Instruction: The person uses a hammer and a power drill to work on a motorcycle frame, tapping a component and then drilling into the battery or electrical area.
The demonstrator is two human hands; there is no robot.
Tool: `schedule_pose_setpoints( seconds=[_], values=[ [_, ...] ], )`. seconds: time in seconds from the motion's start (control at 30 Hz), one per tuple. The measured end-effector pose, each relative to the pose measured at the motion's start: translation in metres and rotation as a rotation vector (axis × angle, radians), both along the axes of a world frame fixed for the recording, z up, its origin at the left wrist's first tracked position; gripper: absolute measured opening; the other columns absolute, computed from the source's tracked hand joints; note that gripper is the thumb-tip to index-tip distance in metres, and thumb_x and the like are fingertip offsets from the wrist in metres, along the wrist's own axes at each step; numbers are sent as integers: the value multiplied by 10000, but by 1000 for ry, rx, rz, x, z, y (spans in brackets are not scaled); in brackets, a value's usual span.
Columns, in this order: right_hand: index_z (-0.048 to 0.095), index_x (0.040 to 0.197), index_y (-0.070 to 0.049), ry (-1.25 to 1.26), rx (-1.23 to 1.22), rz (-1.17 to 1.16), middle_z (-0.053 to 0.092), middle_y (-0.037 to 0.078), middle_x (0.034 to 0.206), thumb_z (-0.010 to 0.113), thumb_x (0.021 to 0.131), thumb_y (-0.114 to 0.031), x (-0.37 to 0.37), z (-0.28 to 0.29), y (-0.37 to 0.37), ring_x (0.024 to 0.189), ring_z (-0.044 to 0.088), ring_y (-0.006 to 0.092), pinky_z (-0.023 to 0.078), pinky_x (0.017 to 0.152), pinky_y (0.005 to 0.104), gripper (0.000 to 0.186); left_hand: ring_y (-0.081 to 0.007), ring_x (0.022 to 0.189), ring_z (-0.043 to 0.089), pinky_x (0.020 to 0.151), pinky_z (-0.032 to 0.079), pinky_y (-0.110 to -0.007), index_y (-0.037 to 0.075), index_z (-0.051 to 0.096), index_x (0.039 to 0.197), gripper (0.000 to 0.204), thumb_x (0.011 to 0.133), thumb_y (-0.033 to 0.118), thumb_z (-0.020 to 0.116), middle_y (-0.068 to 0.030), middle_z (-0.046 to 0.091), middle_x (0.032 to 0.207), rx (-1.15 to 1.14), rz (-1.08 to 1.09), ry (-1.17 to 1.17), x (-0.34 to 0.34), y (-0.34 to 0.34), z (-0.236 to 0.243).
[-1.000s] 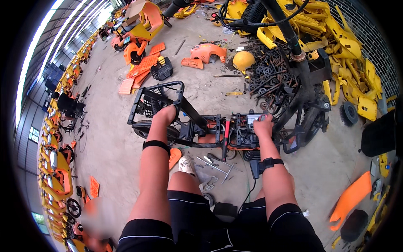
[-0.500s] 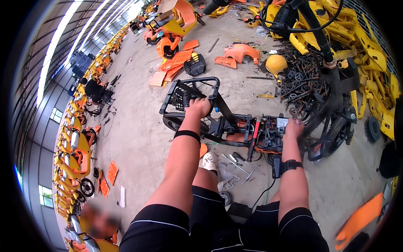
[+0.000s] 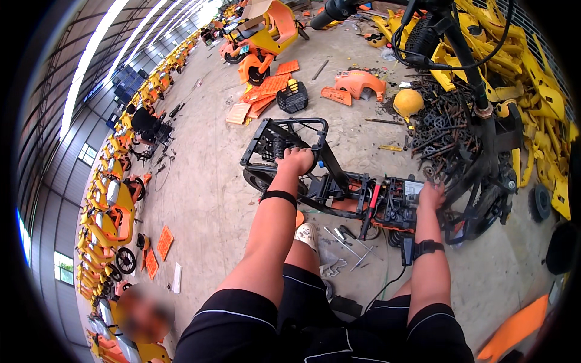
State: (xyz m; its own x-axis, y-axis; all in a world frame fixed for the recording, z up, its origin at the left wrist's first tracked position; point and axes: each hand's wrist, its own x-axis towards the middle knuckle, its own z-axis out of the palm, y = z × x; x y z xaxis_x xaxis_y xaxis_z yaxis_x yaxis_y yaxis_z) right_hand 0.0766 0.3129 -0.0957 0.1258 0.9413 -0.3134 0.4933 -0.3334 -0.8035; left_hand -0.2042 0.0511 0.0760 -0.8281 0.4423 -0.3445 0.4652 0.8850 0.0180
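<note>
A stripped black electric scooter frame point(image 3: 336, 167) stands across in front of me, its rear rack to the left. My left hand point(image 3: 295, 161) is closed over a dark part of the frame under the rack; the part is mostly hidden. Toward the front end, my right hand point(image 3: 431, 195) is at the open floor compartment, with curled fingers; what they hold, if anything, is hidden. Beside it lies a silver-topped box point(image 3: 413, 190) among black parts and wires. A red-and-black tool handle point(image 3: 373, 202) lies across the compartment's left part.
T-handled wrenches point(image 3: 362, 256) lie on the floor near my foot. A heap of rusty metal parts point(image 3: 445, 130), a yellow helmet point(image 3: 408, 103) and yellow panels point(image 3: 541, 91) stand beyond the scooter's front. Orange panels point(image 3: 266, 89) lie farther off. Scooters point(image 3: 115, 212) line the left, where people are.
The whole view has shifted slightly, with the scooter a little lower and further right. The fingers of my left hand look more spread over the frame part. Both hands stay at the same places.
</note>
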Motion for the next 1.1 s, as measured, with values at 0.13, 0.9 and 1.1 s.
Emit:
schedule_pose_setpoints(
  seconds=[0.13,0.9,1.1],
  values=[
    [401,1484,-273,-204,65,186,210,96,1609,631,859,-296,-4,17,-6,1484,143,342,194,1149,585,667,-315,1448,302,1152,242,-600,195,488,1442,537,977,355,272,-65,387,1553,51,45,19,5,-1,7],
    [433,1458,-261,-194,149,354,210,70,1605,669,799,-257,17,19,-22,1459,231,362,271,1142,525,700,-361,1187,577,1018,436,-446,-77,566,1256,462,911,203,694,-208,626,1228,918,-917,-1127,213,-173,174],
    [452,1453,-225,-170,196,314,220,138,1598,653,804,-251,15,10,-19,1441,251,396,272,1155,491,680,-353,1128,604,988,456,-435,-72,577,1239,480,900,239,715,-199,631,1210,837,-1016,-1097,220,-136,178]
  ],
)
